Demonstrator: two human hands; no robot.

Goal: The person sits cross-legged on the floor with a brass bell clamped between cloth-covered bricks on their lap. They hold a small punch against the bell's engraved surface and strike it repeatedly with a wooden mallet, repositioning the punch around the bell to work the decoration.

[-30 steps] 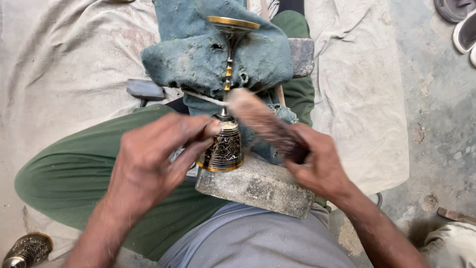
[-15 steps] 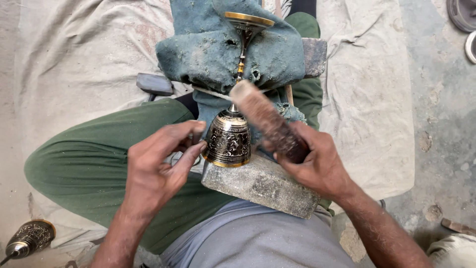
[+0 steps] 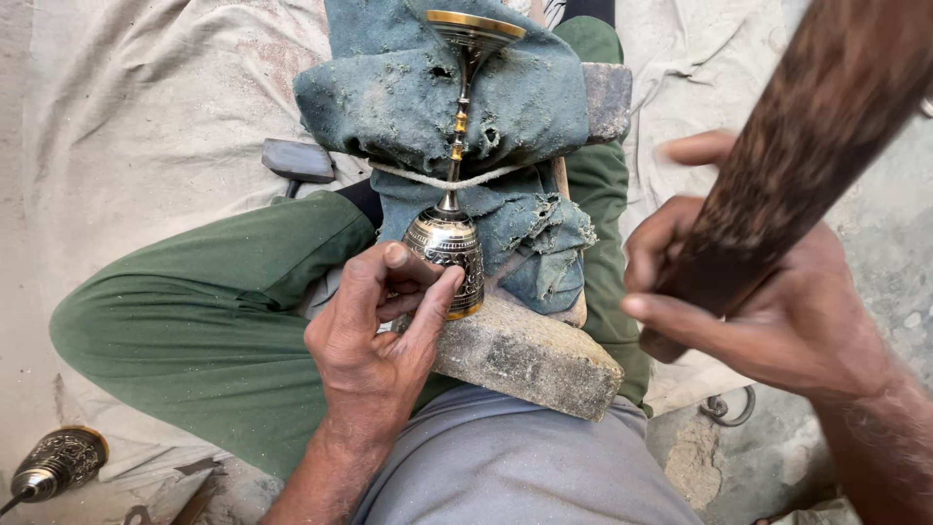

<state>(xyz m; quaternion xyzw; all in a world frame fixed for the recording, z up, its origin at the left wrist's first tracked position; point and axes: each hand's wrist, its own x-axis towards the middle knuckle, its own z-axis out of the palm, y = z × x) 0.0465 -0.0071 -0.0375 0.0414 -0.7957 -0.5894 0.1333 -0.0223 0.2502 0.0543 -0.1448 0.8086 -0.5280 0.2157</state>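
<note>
Left hand (image 3: 374, 331) pinches the engraved brass goblet (image 3: 449, 255) (lying flat); right hand (image 3: 768, 301) grips a raised wooden mallet (image 3: 807, 146)

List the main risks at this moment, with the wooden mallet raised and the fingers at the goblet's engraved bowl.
1. The left hand pinches the brass goblet right at its bowl; a blow from the wooden mallet lifted in the right hand could land on those fingers.
2. The goblet lies on a stone block balanced across the lap, its stem resting on cloth under a cord; a hard strike might shift it or dent the engraving.
</note>
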